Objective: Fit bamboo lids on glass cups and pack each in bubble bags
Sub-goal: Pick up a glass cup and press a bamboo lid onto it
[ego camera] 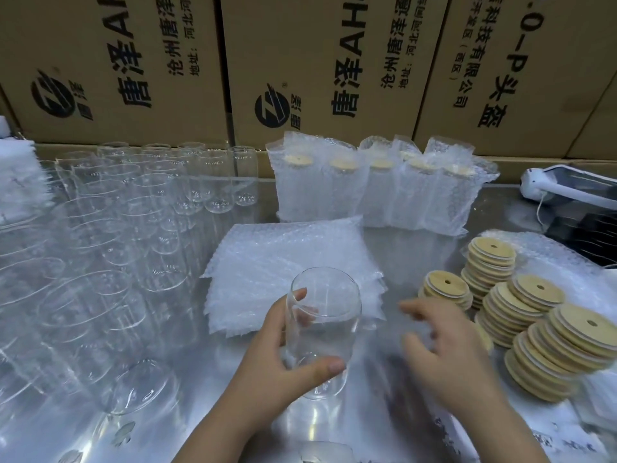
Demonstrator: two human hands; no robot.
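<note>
**figure: one glass cup held over the counter, lids and bubble bags at hand**

printed cardboard boxes [300, 61] form a wall along the back. in front of them lies the reflective counter [367, 422], which carries everything else. its left part is filled with rows of empty glass cups [117, 228], standing upright and close together. at back centre, against the boxes, stands a row of packed cups [367, 192], each in a bubble bag with a pale bamboo lid showing through the top. just in front of that row lies a flat stack of bubble bags [283, 259]. on the right, several leaning stacks of bamboo lids [534, 335] rest partly on more bubble wrap; each lid has a small round hole. a white device [567, 185] with a cord lies at the far right edge.

the left hand [277, 355] has its grip closed round a glass cup [320, 329], thumb across the lower wall and fingers behind. the cup is lidless, tilted with its mouth away from the viewer, over the near edge of the bag stack. the right hand [447, 349], blurred, holds nothing; its grip is open, fingers spread and loosely bent, between the cup and the lid stacks.
</note>
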